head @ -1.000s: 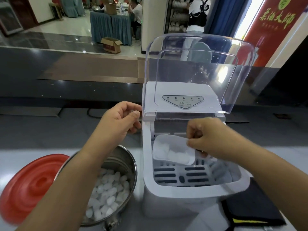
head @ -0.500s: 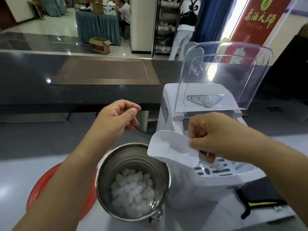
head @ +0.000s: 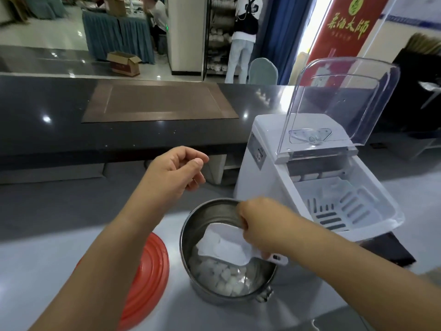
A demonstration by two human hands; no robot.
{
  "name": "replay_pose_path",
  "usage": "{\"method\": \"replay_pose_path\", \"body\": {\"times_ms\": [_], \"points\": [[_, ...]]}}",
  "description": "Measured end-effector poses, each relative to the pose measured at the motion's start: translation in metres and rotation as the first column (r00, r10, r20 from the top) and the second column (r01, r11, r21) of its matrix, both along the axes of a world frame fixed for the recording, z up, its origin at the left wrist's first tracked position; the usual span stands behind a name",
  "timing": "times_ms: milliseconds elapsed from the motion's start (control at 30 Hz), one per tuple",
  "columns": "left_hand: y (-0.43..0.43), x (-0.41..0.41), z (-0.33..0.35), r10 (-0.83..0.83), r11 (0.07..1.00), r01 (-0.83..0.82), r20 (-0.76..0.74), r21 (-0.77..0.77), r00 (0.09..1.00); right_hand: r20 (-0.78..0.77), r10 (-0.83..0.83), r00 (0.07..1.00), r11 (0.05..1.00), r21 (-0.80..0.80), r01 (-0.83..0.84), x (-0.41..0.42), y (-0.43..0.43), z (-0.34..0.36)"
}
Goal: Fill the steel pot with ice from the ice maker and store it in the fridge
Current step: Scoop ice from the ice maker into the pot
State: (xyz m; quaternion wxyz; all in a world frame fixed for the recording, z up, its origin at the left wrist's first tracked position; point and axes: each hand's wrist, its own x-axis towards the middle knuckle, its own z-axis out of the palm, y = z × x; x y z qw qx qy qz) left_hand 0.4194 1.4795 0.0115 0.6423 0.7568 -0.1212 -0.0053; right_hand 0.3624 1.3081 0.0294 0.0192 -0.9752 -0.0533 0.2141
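The steel pot (head: 202,218) stands on the grey counter with a layer of ice cubes (head: 222,277) in its bottom. My right hand (head: 260,225) grips a white plastic scoop (head: 224,246) by its handle, tipped into the pot over the ice. The white ice maker (head: 267,163) sits to the right, its clear lid (head: 346,101) raised and its slotted basket (head: 341,209) showing. My left hand (head: 176,170) hovers above and behind the pot with fingers loosely curled, holding nothing.
A red lid (head: 148,275) lies flat left of the pot. A dark cloth (head: 391,249) lies under the ice maker's front right. A raised dark counter (head: 119,130) with a brown mat runs behind. A person stands far back.
My right hand has carried the scoop out of the ice maker, leftward and down into the pot. My left hand has drifted away from the ice maker's lid hinge.
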Motion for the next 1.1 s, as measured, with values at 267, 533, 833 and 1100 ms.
{"method": "replay_pose_path", "body": {"times_ms": [267,533,833,1100], "points": [[0.010,0.001,-0.003,-0.028,1.000,0.028,-0.004,-0.008,1.000,0.040,0.003,0.999,0.996,-0.094,0.000,0.014,0.019,-0.026],[0.004,0.005,-0.004,-0.036,0.999,0.036,-0.007,0.022,0.999,0.156,-0.031,0.987,0.998,-0.044,0.038,0.019,0.005,-0.003],[-0.033,0.011,0.005,-0.067,0.998,0.067,-0.017,-0.012,0.998,0.199,-0.218,0.956,0.954,0.251,0.165,0.012,-0.048,0.070],[-0.087,0.016,0.005,-0.135,0.990,0.134,-0.054,-0.032,0.989,0.180,-0.377,0.908,0.885,0.360,0.296,0.014,-0.131,0.086]]}}
